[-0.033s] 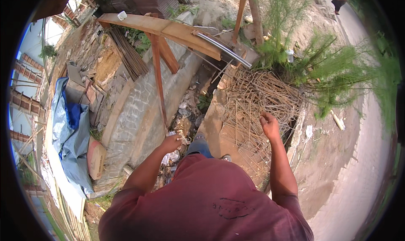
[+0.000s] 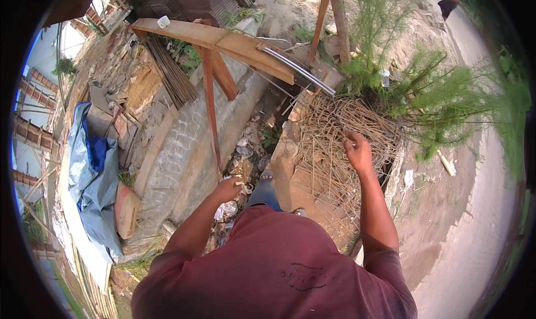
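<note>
Now — right hand (image 2: pixel 360 153) higher in view

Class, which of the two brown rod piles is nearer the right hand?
The tangled pile of bent rods, which the right hand overlaps in view; the straight bundle lies farther left.

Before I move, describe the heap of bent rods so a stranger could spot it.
Follow the long wooden beam to its right end, where shiny metal bars lie. Below that in view, left of the green bush, lies the heap of bent rods. Its brownish tangle differs from the straight rod bundle farther left.
</note>
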Available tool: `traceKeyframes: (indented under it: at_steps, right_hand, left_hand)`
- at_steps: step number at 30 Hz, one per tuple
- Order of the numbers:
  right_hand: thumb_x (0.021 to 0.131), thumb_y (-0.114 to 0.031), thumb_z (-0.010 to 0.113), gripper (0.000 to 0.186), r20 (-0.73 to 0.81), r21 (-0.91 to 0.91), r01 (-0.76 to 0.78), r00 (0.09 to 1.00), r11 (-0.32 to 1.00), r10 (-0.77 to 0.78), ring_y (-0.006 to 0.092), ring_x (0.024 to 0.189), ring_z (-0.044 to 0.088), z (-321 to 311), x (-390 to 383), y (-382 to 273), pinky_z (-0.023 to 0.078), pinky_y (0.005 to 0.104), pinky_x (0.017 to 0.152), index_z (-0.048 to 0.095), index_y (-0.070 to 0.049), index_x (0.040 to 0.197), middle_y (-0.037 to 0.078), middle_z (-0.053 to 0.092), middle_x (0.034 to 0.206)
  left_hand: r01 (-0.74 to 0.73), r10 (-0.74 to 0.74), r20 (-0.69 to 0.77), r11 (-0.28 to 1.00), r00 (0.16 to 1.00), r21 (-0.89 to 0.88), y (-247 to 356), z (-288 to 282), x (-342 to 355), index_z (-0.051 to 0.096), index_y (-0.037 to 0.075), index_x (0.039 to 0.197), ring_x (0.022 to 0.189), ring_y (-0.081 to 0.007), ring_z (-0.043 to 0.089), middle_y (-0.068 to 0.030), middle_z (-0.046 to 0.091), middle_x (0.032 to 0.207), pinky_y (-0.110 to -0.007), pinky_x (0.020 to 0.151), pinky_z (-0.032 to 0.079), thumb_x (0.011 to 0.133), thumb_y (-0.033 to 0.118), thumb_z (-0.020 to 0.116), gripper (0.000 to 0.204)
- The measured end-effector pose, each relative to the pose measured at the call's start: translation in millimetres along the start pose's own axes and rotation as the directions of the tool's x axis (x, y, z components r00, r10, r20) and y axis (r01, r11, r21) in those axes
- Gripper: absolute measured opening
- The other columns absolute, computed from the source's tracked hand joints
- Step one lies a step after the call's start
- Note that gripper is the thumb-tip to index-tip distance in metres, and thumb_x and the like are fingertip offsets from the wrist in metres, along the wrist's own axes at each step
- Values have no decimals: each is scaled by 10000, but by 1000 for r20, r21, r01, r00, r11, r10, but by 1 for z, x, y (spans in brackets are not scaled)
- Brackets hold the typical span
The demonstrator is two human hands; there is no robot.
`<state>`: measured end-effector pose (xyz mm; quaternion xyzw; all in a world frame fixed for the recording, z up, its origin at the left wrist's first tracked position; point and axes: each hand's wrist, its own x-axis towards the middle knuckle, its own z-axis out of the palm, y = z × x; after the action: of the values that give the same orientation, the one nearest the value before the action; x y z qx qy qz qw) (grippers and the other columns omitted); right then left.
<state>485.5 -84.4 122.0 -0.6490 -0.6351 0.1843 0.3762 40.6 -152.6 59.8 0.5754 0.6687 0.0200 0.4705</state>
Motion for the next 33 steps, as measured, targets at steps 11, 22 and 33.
traceKeyframes:
  at_steps: [11, 22, 33]
  right_hand:
    - [790, -254, 634, 451, 184, -540, 67, 982, 839, 41, 380, 962, 570, 77, 197, -63, 466, 450, 854, 500, -30, 1156, 213, 605, 999]
    - [789, -230, 617, 240, 233, -471, -199, 912, 860, 338, 390, 762, 611, 79, 210, -76, 475, 477, 672, 533, -68, 944, 185, 632, 814]
    - [790, -297, 684, 337, -183, -330, -658, 748, 677, 638, 232, 496, 475, 33, 32, -82, 398, 379, 507, 485, -37, 713, 130, 503, 554]
  left_hand:
    - [-183, 163, -160, 976, 974, -116, 28, -101, 104, 475, 64, 1316, 844, -228, 643, -152, 658, 978, -347, 753, 491, 880, 254, 613, 495]
    - [-486, 586, -499, 810, 638, 330, 149, -280, 285, 494, 36, 1267, 1138, -355, 506, -210, 540, 1212, -420, 968, 397, 853, 244, 618, 480]
    - [-642, 840, -95, 476, 534, 601, 255, -291, 361, 483, 134, 1319, 1338, -309, 326, -127, 409, 1405, -493, 1072, 273, 887, 299, 563, 470]
